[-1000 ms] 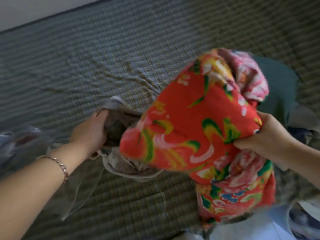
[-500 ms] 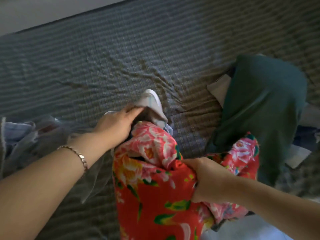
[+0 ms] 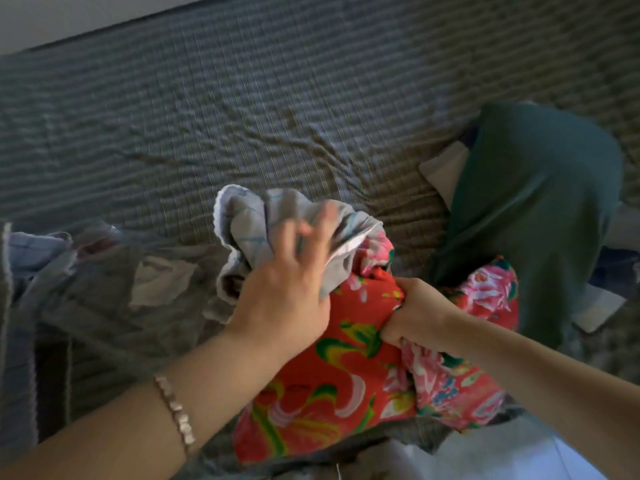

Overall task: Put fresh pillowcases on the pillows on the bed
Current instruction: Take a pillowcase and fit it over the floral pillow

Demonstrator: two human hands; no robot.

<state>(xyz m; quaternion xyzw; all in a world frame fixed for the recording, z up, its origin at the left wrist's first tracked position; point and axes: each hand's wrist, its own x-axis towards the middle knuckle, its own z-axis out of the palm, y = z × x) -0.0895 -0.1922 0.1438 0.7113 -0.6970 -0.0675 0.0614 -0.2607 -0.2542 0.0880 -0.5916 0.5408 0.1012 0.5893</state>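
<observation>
- Where the bed [image 3: 242,109] fills most of the view, its striped grey cover is creased into ridges near the middle, and everything else lies on it or is held just above it.
- A dark green cloth [image 3: 536,202] lies on the right side of the bed. Its lower edge touches the pink-flowered end of the pillow.
- A heap of grey cloth [image 3: 104,299] is spread loosely at the left, beside the left forearm.
- The pillow [image 3: 346,379], covered in red fabric with pink, green and yellow flowers, sits at the near edge of the bed between the two arms, with its far end pointing toward the middle of the bed.
- A pale grey pillowcase [image 3: 256,223] with thin blue lines is bunched up against the far end of the pillow, touching the red fabric there.
- The left hand [image 3: 287,292] is on the bunched pillowcase with its fingers bent over the folds, gripping them. The fingers are blurred.
- The right hand [image 3: 415,317] is a tight fist with its fingers curled fully in, and a gathered fold of the pillow's red fabric is clenched inside it.
- A thin bracelet [image 3: 175,414] circles the left wrist.
</observation>
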